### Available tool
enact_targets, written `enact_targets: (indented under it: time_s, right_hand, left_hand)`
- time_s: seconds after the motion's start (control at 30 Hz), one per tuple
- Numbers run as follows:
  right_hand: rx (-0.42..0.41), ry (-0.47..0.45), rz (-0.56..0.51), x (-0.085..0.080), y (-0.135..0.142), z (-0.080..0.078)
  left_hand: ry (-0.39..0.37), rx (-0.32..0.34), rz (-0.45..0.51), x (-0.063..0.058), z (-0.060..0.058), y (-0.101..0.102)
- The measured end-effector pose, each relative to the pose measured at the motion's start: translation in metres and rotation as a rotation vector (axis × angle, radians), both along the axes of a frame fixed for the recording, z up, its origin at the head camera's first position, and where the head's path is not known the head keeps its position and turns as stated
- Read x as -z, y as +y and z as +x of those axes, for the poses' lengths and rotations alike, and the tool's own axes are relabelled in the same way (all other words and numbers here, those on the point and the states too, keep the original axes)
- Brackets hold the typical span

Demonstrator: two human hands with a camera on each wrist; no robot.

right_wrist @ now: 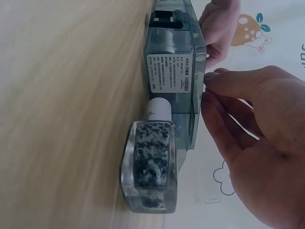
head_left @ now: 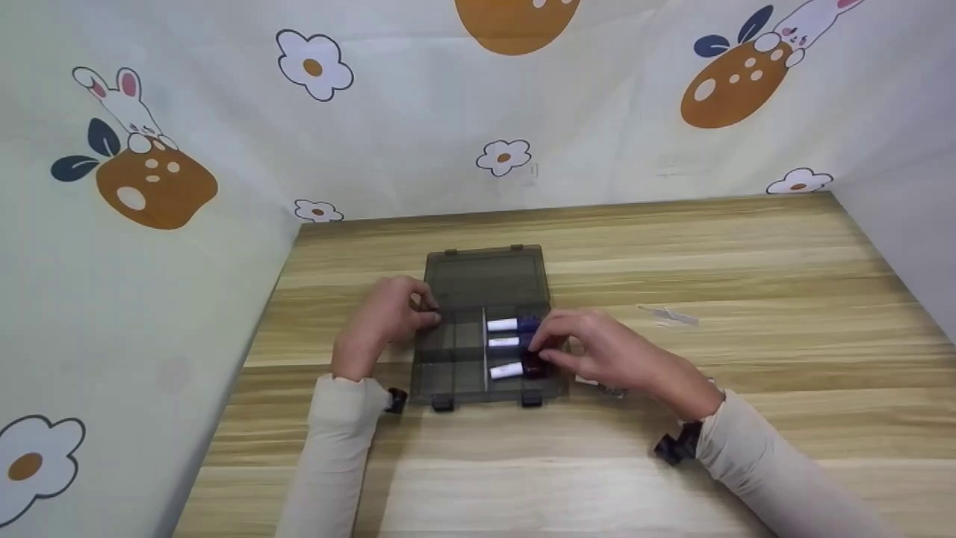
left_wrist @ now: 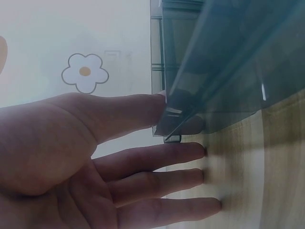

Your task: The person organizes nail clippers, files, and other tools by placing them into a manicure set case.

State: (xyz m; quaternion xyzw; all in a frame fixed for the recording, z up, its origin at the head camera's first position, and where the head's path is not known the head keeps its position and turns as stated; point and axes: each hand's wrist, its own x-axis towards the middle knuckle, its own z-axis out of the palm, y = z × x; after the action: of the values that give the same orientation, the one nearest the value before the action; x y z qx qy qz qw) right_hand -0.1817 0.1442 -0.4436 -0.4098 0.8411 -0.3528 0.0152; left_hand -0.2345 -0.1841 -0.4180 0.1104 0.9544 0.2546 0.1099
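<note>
"What do the hands have?"

"The left hand [head_left: 388, 317] pinches the near-side rim of the box [head_left: 448, 377]. The right hand [head_left: 605, 344] has the dark red bottle [head_left: 533, 368] between thumb and finger; it lies in the box, between the hands."

"Tricky to handle?"

"Light, I'd guess, but stiff, slick and probably glass, so a knock could crack it. Hold the sides of its body; the white cap [head_left: 506, 370] looks easier to twist."

"And farther out?"

"A middle bottle [head_left: 504, 341] and a far bottle [head_left: 503, 325] beyond the right thumb; a speckled bottle [right_wrist: 150, 164] under the right wrist, outside the box."
</note>
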Motion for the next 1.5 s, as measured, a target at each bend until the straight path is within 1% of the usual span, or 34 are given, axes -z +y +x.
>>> enact_targets:
  time_s: [0.23,0.5,0.73,1.0,1.23,1.5]
  right_hand:
    - [-0.003,-0.004,-0.01,0.0,0.006,-0.006]
    - [0.011,-0.026,0.003,-0.001,0.014,-0.005]
    - [0.029,-0.049,0.013,-0.001,0.021,-0.004]
    - [0.047,-0.043,0.028,-0.001,0.031,0.001]
    - [0.049,-0.094,0.036,0.004,0.044,0.007]
    - [0.033,-0.084,0.087,0.01,0.053,0.013]
  left_hand:
    - [0.0,-0.009,-0.005,-0.001,0.0,-0.001]
    - [0.009,-0.003,-0.014,-0.001,0.001,0.0]
    - [0.013,0.006,-0.003,0.0,0.0,0.001]
    - [0.015,0.014,0.026,0.0,0.002,-0.001]
    - [0.013,0.011,0.006,0.0,0.001,0.0]
    - [0.004,-0.007,-0.008,0.0,0.002,0.0]
